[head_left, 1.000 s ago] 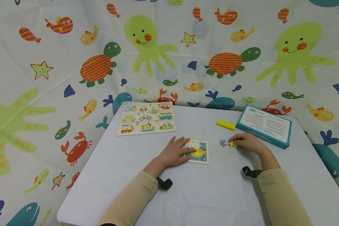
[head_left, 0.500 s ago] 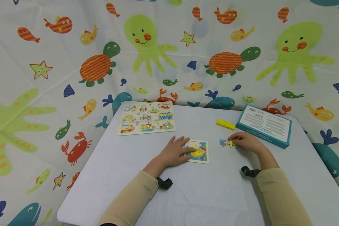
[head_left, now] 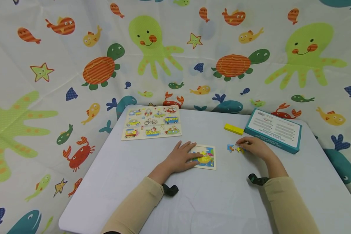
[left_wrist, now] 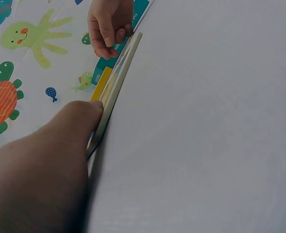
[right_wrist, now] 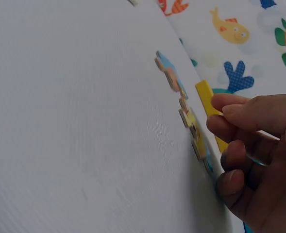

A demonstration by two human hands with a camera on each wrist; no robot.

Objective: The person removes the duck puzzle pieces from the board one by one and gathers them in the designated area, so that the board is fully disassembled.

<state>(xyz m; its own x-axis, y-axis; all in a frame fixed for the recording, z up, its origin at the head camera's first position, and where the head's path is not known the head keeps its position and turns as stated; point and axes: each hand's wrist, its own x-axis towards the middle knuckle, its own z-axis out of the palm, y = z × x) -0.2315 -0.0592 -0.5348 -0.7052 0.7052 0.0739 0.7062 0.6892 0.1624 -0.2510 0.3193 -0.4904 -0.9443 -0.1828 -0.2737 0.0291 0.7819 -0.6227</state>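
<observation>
The small loose puzzle pieces (head_left: 230, 148) lie on the surface (head_left: 128, 182) between the two hands, just to the left of the right hand (head_left: 254, 147) and beyond the right edge of the square puzzle tray (head_left: 197, 148). They form a short row that runs roughly sideways, from the tray side toward the right hand, so the right hand is clearly the nearer; its fingertips hang over the row's right end, next to the yellow piece (head_left: 240, 150). In the right wrist view its thumb and index finger come close together and the other fingers curl loosely, with nothing visible between them; whether a fingertip touches a piece cannot be told. The left hand (head_left: 179, 158) lies at the tray's left side, its fingers spread wide and reaching over the picture, its thumb along the near edge. The tray thus sits between that hand and the pieces, with a gap of surface separating tray and row. Farther back, the yellow block (head_left: 234, 129) lies near the teal box (head_left: 273, 130).
</observation>
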